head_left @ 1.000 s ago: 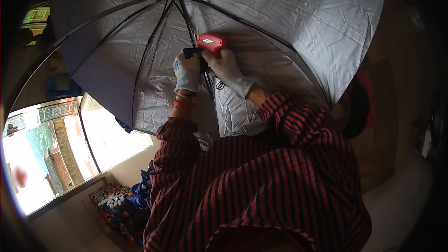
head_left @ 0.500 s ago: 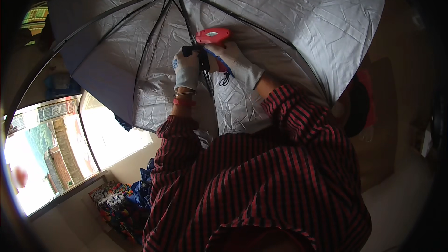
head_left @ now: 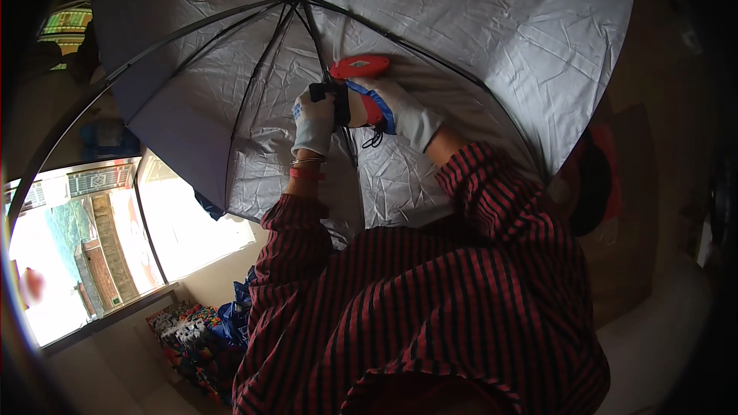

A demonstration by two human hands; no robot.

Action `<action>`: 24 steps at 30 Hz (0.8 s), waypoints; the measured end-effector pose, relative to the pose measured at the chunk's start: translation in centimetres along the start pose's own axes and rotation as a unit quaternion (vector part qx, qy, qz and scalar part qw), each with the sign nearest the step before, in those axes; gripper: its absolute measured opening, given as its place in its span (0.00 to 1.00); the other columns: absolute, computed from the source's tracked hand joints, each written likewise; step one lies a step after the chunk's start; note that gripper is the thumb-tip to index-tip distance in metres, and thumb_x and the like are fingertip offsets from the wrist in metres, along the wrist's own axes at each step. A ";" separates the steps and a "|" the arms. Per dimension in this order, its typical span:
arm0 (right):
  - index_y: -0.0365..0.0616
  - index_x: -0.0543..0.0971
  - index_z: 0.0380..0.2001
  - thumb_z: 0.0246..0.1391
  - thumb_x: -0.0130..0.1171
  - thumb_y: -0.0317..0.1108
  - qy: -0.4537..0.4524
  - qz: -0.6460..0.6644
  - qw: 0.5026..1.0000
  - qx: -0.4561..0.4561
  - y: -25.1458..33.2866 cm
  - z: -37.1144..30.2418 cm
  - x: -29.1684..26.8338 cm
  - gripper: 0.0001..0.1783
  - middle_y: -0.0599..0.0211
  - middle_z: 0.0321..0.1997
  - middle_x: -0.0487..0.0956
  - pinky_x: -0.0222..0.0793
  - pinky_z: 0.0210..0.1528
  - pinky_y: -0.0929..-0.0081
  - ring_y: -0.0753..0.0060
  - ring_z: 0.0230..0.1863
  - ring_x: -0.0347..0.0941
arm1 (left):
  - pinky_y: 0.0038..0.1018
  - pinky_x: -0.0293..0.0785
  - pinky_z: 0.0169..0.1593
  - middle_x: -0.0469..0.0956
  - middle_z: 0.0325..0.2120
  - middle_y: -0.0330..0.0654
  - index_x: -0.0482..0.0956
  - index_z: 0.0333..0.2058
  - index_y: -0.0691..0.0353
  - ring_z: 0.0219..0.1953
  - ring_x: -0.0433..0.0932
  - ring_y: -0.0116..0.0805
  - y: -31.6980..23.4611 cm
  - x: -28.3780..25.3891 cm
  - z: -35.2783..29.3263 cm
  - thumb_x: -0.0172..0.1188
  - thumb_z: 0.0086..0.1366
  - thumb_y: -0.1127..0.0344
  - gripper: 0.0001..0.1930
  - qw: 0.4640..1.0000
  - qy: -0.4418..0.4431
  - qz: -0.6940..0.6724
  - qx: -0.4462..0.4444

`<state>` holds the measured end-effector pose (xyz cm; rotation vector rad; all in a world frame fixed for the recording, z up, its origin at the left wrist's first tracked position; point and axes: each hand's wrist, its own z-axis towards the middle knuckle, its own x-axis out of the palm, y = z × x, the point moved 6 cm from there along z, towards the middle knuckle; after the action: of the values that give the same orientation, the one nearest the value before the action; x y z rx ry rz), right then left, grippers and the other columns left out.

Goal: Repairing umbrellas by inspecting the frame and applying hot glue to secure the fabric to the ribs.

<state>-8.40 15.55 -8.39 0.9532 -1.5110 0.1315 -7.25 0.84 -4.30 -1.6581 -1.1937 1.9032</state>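
Note:
An opened umbrella (head_left: 430, 46) fills the upper part of the head view, its silver inner side facing me and its dark ribs meeting at a hub near the top. My left hand (head_left: 314, 124), in a white work glove, is closed on the black handle (head_left: 342, 103) of the umbrella. Just to its right, my right hand (head_left: 407, 113), gloved too, grips a red-and-blue hand tool (head_left: 361, 66) whose red head points away from me. The tool's exact kind is unclear. A thin black cord loop (head_left: 374, 139) dangles below the tool and handle.
At the left is a bright window (head_left: 115, 253) with a dark frame. Below it lies a heap of colourful patterned cloth (head_left: 188, 330) beside a dark blue folded fabric (head_left: 237, 311). A black and red item (head_left: 596, 176) sits at the right, past the canopy.
Both hands, the tool and the umbrella have shifted slightly toward me and to the right. The tool's red head has turned, showing less of its label. Both grips stay closed.

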 end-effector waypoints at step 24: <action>0.37 0.80 0.36 0.52 0.66 0.44 -0.227 -0.249 0.941 -0.007 1.1 -5.7 -0.1 0.19 0.69 0.28 0.79 0.69 0.25 0.75 0.77 0.25 0.74 | 0.30 0.75 0.24 0.81 0.22 0.46 0.81 0.37 0.63 0.21 0.81 0.36 -1.3 -0.6 -1.6 0.62 0.58 0.64 0.11 0.999 0.051 -0.005 -0.017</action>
<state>-4.64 19.72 -6.79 1.3901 -1.6248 -0.4951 -5.98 1.75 -2.91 -1.7415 -1.1982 1.7791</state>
